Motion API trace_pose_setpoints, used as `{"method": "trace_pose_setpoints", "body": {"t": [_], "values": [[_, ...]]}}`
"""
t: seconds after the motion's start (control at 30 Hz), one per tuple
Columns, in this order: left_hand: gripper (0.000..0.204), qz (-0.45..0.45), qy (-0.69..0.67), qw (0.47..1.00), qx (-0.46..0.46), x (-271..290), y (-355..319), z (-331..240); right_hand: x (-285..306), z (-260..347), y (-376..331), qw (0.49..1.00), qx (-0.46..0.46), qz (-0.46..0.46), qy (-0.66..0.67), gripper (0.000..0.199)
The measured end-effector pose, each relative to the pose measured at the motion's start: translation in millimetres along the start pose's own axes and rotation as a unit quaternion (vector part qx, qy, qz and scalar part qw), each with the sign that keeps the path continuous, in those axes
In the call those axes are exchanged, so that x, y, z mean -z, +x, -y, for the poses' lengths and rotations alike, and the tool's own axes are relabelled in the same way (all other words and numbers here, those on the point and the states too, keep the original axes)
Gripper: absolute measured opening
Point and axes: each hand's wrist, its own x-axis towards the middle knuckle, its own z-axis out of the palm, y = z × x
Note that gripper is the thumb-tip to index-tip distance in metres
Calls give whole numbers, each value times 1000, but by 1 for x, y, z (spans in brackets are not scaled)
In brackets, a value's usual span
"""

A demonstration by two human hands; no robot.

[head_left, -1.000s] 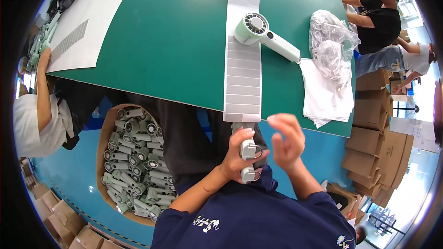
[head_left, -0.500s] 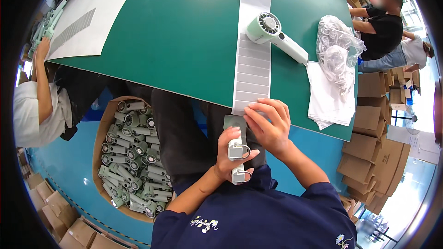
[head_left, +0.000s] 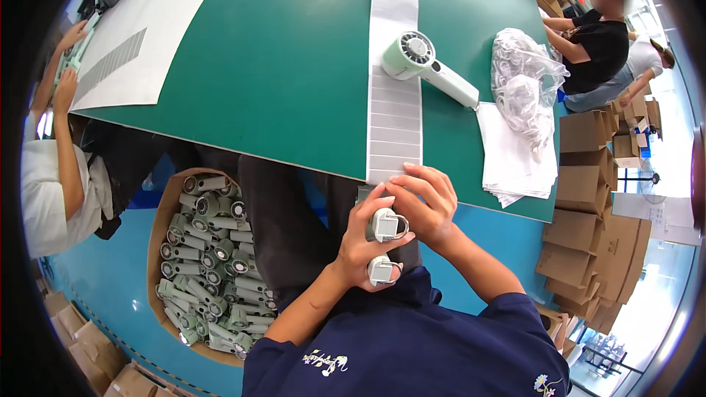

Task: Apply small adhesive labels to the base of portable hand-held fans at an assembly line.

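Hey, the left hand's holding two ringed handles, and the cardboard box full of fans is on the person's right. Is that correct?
Not quite: the head view shows the cardboard box full of fans on the person's left, not the right. The left hand does hold two ringed handles.

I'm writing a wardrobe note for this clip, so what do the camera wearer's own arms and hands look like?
The left hand and right hand are bare, with no gloves or wristwear visible. The forearms are uncovered below the short sleeves of a navy top with floral embroidery.
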Motion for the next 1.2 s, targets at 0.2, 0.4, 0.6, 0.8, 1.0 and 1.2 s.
{"method": "trace_pose_setpoints", "body": {"t": [0.2,0.4,0.6,0.8,1.0,1.2], "values": [[47,-22,0,1000,11,-2,0,1,1,2,1,1000,-1,-2,11,22],[43,-1,0,1000,22,-1,-2,3,7,7,-3,999,-21,23,19,24],[47,-16,6,1000,14,-3,-3,3,19,29,-19,985,-153,-9,76,25],[47,-31,18,999,-5,-13,-5,6,73,36,-6,835,-404,-11,374,17],[44,-48,5,999,-22,-28,-3,10,92,49,31,822,-388,160,384,9],[47,-62,-1,998,-26,-32,-3,15,82,52,43,849,-367,205,322,9]]}}
